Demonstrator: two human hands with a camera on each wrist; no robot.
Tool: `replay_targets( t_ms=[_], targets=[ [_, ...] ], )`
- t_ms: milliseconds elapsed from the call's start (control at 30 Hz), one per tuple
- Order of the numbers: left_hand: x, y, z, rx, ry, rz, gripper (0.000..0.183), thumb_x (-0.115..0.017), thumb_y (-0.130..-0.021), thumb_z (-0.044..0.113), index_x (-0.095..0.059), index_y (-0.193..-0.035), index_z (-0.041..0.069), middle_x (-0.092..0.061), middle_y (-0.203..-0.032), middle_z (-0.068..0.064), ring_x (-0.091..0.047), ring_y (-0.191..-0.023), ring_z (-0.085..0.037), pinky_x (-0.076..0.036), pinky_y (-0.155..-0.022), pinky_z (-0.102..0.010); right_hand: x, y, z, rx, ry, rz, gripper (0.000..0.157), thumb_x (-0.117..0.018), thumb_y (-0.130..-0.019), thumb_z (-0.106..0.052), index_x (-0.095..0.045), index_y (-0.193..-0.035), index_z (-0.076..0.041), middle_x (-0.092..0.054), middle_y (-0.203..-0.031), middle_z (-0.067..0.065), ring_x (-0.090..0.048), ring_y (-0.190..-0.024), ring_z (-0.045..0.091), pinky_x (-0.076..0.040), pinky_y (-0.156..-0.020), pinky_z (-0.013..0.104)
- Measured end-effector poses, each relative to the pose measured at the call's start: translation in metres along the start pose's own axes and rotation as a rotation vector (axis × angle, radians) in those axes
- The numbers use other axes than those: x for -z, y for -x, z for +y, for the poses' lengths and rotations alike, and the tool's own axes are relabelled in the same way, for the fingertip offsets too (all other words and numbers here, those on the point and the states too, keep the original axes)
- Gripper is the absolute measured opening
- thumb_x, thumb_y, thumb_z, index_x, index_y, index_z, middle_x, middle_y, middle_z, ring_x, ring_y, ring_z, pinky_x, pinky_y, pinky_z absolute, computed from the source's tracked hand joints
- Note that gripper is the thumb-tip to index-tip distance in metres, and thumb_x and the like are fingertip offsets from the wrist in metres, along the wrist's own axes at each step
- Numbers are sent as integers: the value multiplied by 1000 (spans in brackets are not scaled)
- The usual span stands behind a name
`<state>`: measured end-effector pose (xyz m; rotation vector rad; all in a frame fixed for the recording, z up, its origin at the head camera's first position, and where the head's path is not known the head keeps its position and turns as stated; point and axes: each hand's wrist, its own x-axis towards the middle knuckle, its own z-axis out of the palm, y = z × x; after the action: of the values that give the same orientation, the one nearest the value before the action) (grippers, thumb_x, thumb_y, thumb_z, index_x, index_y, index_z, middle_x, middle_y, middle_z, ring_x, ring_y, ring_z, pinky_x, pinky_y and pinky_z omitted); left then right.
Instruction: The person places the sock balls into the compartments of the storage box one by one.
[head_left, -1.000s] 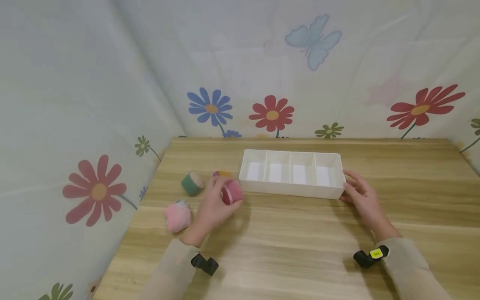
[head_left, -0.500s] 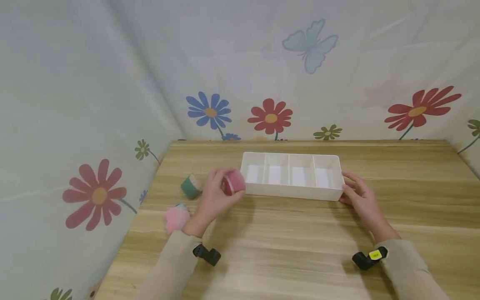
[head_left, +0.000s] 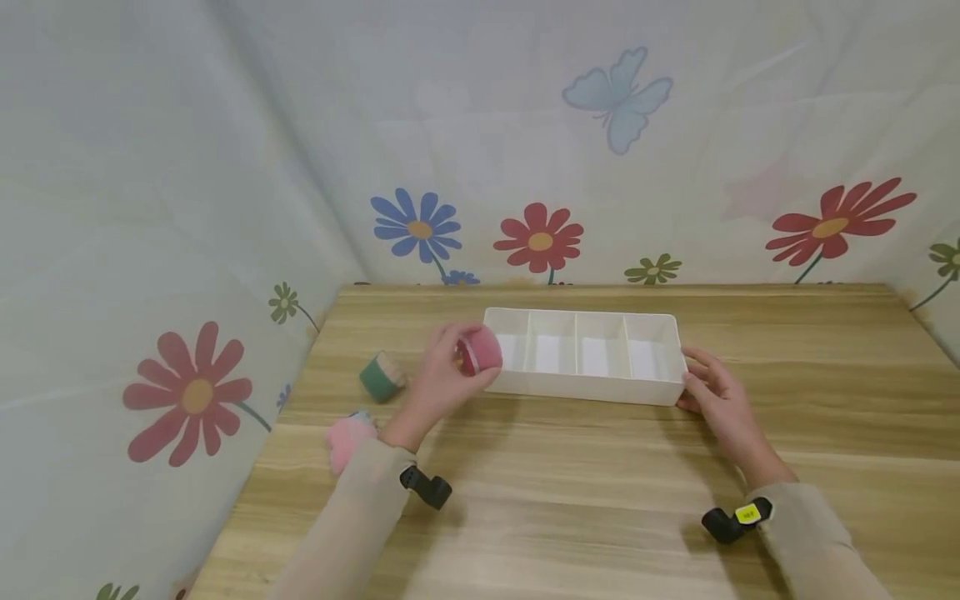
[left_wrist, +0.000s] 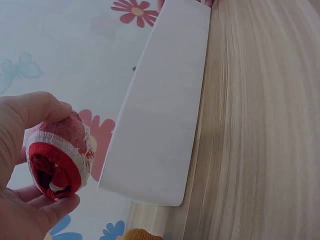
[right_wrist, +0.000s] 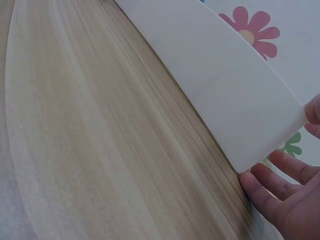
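In my left hand (head_left: 441,375), thumb and fingers grip a rolled-up sock (head_left: 483,350), pink outside with a white band and red folded inside (left_wrist: 55,162). The roll is raised and overlaps the left end of a white divided box (head_left: 585,387) in the head view. That box stands on the table with its compartments in a row, and nothing shows in them. At the box's right end is my right hand (head_left: 723,408), its fingertips touching the end wall and the near lower corner (right_wrist: 243,171).
Left of the box lie a green and beige roll (head_left: 381,379) and a pink one (head_left: 350,442), the latter partly behind the left sleeve (head_left: 356,500). An orange ribbed roll (left_wrist: 141,235) peeks in at the left wrist view's bottom edge. A flowered curtain (head_left: 540,167) backs the wooden table (head_left: 585,483).
My left hand has lifted the rolled-up sock from the table and carried it right and away from me, to the box's left end. My right hand has stayed at the box.
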<state>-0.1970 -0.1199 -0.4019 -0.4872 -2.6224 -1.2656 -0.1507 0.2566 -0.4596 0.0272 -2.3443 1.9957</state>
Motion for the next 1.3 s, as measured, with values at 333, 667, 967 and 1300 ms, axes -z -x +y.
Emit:
replay_targets(
  t_ms=[333,667,967,1300],
  targets=[
    [-7,-16,-4,-36,-14,-68,58,-80,-72,24,-52,-123,17,-45,-117,-4,-49,-99,-20,-52,-77,-35,0,0,1,6,6,1,49,-46,-99,-21,-31,-142,-5,-37,-132,31,-55,-91,-1,-52,-72,25],
    [-15,-29,-8,-82,11,-101,57,-80,-72,24,-54,-121,16,-50,-115,-4,-49,-97,-18,-52,-75,-33,1,2,3,-2,13,-3,49,-46,-99,-22,-31,-142,-5,-38,-132,30,-55,-90,-1,-52,-73,25],
    [-20,-35,-7,-109,40,-166,58,-81,-71,22,-54,-121,15,-49,-116,-3,-48,-97,-18,-50,-77,-34,0,1,4,13,12,11,48,-46,-98,-22,-33,-141,-6,-40,-129,28,-56,-90,0,-53,-73,26],
    [-26,-44,-11,-73,-16,-246,59,-80,-71,26,-53,-123,21,-45,-122,-2,-46,-103,-18,-51,-75,-31,1,1,5,15,33,8,48,-46,-99,-23,-33,-141,-6,-40,-130,27,-55,-90,-2,-53,-73,26]
  ],
)
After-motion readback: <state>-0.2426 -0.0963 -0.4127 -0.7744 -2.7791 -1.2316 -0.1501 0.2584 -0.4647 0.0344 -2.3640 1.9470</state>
